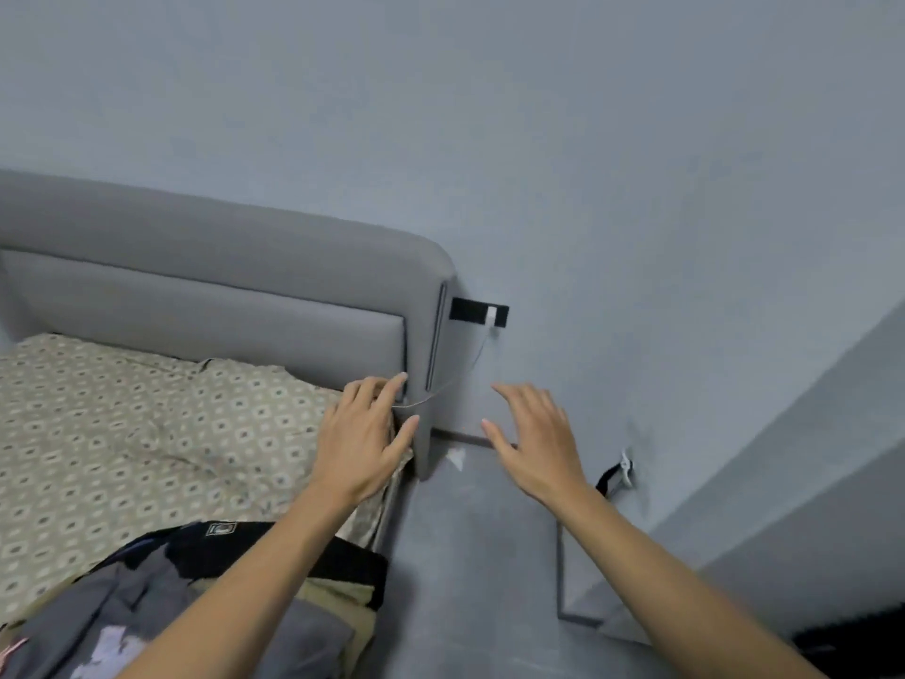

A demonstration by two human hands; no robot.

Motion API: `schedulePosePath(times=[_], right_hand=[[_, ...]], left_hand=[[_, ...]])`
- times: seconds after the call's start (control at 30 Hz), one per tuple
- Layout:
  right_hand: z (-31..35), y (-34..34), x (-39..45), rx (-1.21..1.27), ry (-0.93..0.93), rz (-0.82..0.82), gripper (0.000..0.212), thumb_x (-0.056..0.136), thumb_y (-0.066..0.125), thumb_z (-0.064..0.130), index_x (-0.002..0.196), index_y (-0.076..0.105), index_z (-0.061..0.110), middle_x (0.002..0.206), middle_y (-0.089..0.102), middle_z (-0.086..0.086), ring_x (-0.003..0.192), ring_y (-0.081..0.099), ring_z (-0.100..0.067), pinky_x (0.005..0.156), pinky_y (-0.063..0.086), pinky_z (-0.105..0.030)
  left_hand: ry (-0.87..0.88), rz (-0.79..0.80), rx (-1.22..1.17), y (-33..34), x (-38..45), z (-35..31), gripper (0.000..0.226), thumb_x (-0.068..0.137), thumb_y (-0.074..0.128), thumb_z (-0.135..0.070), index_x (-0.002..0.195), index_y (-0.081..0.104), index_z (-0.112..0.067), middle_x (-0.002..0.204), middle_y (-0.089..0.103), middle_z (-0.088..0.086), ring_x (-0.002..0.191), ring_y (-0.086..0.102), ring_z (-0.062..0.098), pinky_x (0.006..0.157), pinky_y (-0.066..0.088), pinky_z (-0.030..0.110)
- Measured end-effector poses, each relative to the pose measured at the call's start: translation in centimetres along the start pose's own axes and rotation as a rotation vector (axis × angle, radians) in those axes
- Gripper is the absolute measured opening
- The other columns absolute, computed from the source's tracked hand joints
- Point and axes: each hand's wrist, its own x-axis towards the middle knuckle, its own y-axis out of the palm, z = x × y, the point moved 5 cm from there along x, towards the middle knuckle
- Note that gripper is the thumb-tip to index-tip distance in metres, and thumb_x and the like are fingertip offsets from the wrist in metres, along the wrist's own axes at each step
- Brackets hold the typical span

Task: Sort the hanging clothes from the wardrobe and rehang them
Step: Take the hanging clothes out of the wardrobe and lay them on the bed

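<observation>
A: Where are the clothes in all this?

B: A heap of clothes lies on the bed at the lower left of the frame: dark, grey and khaki pieces overlapping. Probably dumped there for sorting. No wardrobe or hangers show.

A: And the hands?

B: Both hold nothing. The left hand, fingers spread and straight, hovers over the patterned sheet by the grey headboard. The right hand, equally open, hangs over the floor just right of centre.

A: Any containers?

B: None. Only a black wall socket with a white plug and thin cable beside the headboard.
</observation>
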Motion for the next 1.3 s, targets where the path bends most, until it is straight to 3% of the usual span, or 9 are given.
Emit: schedulePosePath(times=[0.23, 0.4, 0.6, 0.87, 1.3], right_hand=[[-10.8, -7.5, -4.9, -0.083, 0.202, -0.167, 0.053, 0.100, 0.047, 0.055, 0.144, 0.052, 0.026, 0.132, 0.057, 0.006, 0.122, 0.051, -0.020, 0.098, 0.045, -0.040], [-16.0, -12.4, -9.8, -0.148, 0.402, -0.282, 0.052, 0.101, 0.051, 0.054, 0.146, 0.051, 0.026, 0.132, 0.057, 0.010, 0.123, 0.051, -0.017, 0.098, 0.045, -0.039], [-19.1, -16.9, -16.2, -0.240, 0.636, -0.436, 0.051, 0.101, 0.051, 0.053, 0.145, 0.052, 0.026, 0.129, 0.057, 0.009, 0.118, 0.052, -0.017, 0.098, 0.045, -0.038], [-22.2, -23.4, -25.4, -0.375, 0.829, -0.514, 0.051, 0.101, 0.050, 0.052, 0.142, 0.053, 0.022, 0.130, 0.057, 0.004, 0.120, 0.051, -0.018, 0.096, 0.046, -0.041], [-30.9, -33.0, -39.0, -0.418, 0.930, -0.583, 0.058, 0.101, 0.041, 0.057, 0.147, 0.050, 0.023, 0.130, 0.058, 0.007, 0.118, 0.053, -0.017, 0.095, 0.048, -0.041]], left_hand=[[0.274, 0.069, -0.107, 5.6, 5.2, -14.5, 0.061, 0.101, 0.043, -0.060, 0.150, 0.050, -0.024, 0.127, 0.058, -0.002, 0.118, 0.053, 0.023, 0.084, 0.046, 0.040], [0.497, 0.128, -0.197, 9.0, 8.7, -22.8, 0.061, 0.102, 0.042, -0.059, 0.152, 0.047, -0.025, 0.130, 0.057, -0.003, 0.120, 0.052, 0.021, 0.086, 0.044, 0.038], [0.731, 0.205, -0.329, 11.7, 9.1, -31.9, 0.062, 0.103, 0.037, -0.061, 0.152, 0.047, -0.025, 0.131, 0.055, -0.005, 0.120, 0.051, 0.022, 0.087, 0.046, 0.040], [1.015, 0.270, -0.428, 13.1, 5.1, -44.0, 0.062, 0.103, 0.034, -0.061, 0.152, 0.045, -0.024, 0.131, 0.055, -0.003, 0.118, 0.052, 0.020, 0.087, 0.049, 0.039], [1.112, 0.296, -0.452, 15.8, -1.0, -61.0, 0.062, 0.103, 0.038, -0.059, 0.153, 0.044, -0.024, 0.124, 0.056, -0.003, 0.113, 0.054, 0.021, 0.085, 0.053, 0.039]])
